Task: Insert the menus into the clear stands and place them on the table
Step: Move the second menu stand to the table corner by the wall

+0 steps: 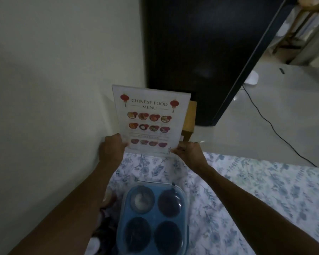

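Note:
A white "Chinese Food Menu" sheet inside a clear stand [150,116] stands upright at the far edge of the table, which is covered by a blue floral cloth [247,190]. My left hand [111,150] grips the stand's lower left corner. My right hand [189,153] grips its lower right corner. The stand's base is hidden behind my hands, so I cannot tell whether it rests on the cloth.
A blue tray with four round bowls under a clear lid [152,216] sits close to me on the cloth. A white wall [53,89] runs along the left. A wooden stool [189,118] stands behind the menu, before a dark door [201,52]. A black cable [276,129] crosses the floor.

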### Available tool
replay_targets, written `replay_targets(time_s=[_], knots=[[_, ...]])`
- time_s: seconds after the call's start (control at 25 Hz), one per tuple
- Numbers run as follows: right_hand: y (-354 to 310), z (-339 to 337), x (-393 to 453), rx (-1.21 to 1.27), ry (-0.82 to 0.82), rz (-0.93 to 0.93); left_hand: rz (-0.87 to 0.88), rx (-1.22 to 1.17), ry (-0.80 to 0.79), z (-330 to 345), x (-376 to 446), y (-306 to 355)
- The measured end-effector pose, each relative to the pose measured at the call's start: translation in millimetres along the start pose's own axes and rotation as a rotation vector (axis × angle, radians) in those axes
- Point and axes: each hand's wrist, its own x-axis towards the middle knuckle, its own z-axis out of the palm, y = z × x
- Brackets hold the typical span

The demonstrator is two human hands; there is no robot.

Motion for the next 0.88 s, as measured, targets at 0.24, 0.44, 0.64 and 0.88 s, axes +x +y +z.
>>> replay_targets(time_s=[0.24, 0.44, 0.64, 0.88], knots=[[-24.8, 18.9, 15.0, -0.033, -0.091, -0.046, -0.024, 0.258, -0.009, -6.9, -1.6, 3.9], [-37.5, 33.7, 11.3, -0.046, -0.054, -0.019, -0.003, 0.120, -0.025, 0.4, -8.4, 8.4], [-40.1, 35.3, 7.3, -0.076, -0.027, -0.011, 0.008, 0.122, -0.023, 1.3, -17.8, 11.1], [-40.2, 34.4, 6.6, -0.153, -0.090, -0.010, -0.008, 0.146, -0.020, -2.2, -27.7, 24.9]])
